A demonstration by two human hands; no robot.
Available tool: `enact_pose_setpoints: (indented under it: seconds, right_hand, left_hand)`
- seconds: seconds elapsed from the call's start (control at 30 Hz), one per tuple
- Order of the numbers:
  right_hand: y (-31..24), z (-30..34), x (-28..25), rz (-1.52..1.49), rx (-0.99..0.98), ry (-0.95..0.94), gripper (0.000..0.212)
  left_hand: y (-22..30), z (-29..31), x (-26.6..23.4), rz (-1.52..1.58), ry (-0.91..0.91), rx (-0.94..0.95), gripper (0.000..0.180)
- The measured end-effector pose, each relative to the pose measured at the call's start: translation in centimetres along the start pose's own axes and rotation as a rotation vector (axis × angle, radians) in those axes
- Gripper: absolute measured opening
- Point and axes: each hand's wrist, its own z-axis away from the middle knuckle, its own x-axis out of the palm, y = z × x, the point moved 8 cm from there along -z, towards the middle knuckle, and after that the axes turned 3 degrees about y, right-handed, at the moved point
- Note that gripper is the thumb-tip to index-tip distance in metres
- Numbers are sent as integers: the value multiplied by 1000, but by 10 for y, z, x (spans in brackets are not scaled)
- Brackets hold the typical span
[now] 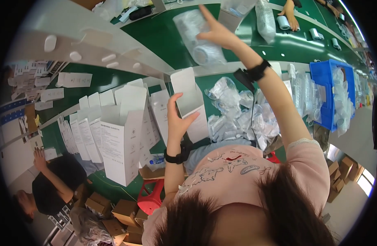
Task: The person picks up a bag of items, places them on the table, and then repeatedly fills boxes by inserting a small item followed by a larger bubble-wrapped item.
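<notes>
R hand (222,36), fingers spread, was at clear bag (191,39), 12 o'clock; couldn't tell if gripped. L hand (178,125) was wide, nr open white box (191,100) at its 1 o'clock.

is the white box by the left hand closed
No, the white box by the left hand has its flap up, its inside showing.

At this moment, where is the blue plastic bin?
In the head view, the blue plastic bin is toward the right edge, on the person's right side, immediately right of the clear plastic packages standing in a row.
</notes>
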Motion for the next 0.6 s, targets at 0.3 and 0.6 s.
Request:
enact_pose_setpoints:
  seconds: [0.3,0.6]
  right_hand:
    - [7,131,-23,-917,232,155,66]
    - [29,181,36,-1441,553,268,37]
  left_hand:
    - [40,-2,30,-280,50,278,62]
    - [63,11,50,-447,71,504,57]
